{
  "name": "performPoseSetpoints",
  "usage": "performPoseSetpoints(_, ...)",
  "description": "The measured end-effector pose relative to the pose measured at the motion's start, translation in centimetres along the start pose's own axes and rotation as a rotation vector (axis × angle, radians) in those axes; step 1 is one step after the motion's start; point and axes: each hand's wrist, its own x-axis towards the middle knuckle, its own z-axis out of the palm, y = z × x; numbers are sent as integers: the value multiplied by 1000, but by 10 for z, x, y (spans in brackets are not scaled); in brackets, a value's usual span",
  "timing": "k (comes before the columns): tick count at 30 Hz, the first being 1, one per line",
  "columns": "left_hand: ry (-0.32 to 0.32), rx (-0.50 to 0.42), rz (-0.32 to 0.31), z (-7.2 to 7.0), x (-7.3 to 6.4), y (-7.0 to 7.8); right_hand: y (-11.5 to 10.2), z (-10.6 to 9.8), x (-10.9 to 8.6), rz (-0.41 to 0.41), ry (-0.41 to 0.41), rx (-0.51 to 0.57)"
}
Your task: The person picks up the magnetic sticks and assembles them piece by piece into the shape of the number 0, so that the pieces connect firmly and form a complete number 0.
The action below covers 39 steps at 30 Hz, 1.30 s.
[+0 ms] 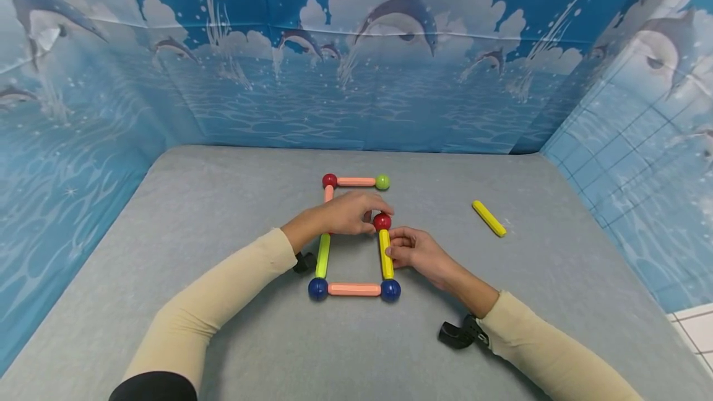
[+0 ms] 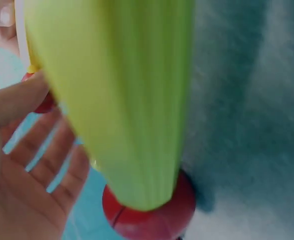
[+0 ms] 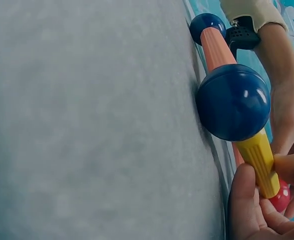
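My left hand (image 1: 346,213) pinches a red ball (image 1: 382,222) at the far end of a yellow stick (image 1: 386,252). On that stick my right hand (image 1: 419,255) has its thumb and fingers, as the right wrist view also shows. The stick's near end meets a blue ball (image 1: 390,290), joined by a pink stick (image 1: 354,289) to a second blue ball (image 1: 318,289). From there a green stick (image 1: 323,255) runs away to another red ball (image 2: 149,215), mostly hidden under my left hand in the head view.
Beyond the left hand, a pink stick (image 1: 328,193) leads to a red ball (image 1: 330,181), then another pink stick (image 1: 356,182) and a green ball (image 1: 382,182). A loose yellow stick (image 1: 489,218) lies to the right on the grey tabletop (image 1: 223,327). A dolphin-print curtain (image 1: 356,104) surrounds the table.
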Motion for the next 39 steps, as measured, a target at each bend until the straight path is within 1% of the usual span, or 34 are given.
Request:
performPoseSetpoints(2,11,21,-46,-1,-3,-1,0,1,0,0,21,-21)
performPoseSetpoints(4,46,39,-97,-4,-10,-4,-1,2,0,1,42,-41)
performPoseSetpoints(6,96,35,-157,-7,-20,-8,-3,3,0,5,58,-65)
performPoseSetpoints(8,150,32,-204,-10,-32,-13,-4,4,-1,13,69,-86)
performPoseSetpoints(11,200,39,-268,-11,-51,-22,-6,5,-2,28,87,-122)
performPoseSetpoints(15,209,53,-311,-9,-72,-30,-7,5,-2,34,99,-152)
performPoseSetpoints(19,190,33,-327,-5,-84,-33,-8,5,-3,47,102,-159)
performPoseSetpoints(24,168,-7,-343,-1,-88,-30,-9,6,-2,72,106,-178)
performPoseSetpoints(29,145,-39,-351,5,-85,-27,-9,4,-2,73,102,-209)
performPoseSetpoints(34,155,-46,-369,8,-82,-27,-11,1,-1,76,110,-244)
performPoseSetpoints(39,160,-75,-385,7,-82,-28,-11,1,0,75,97,-243)
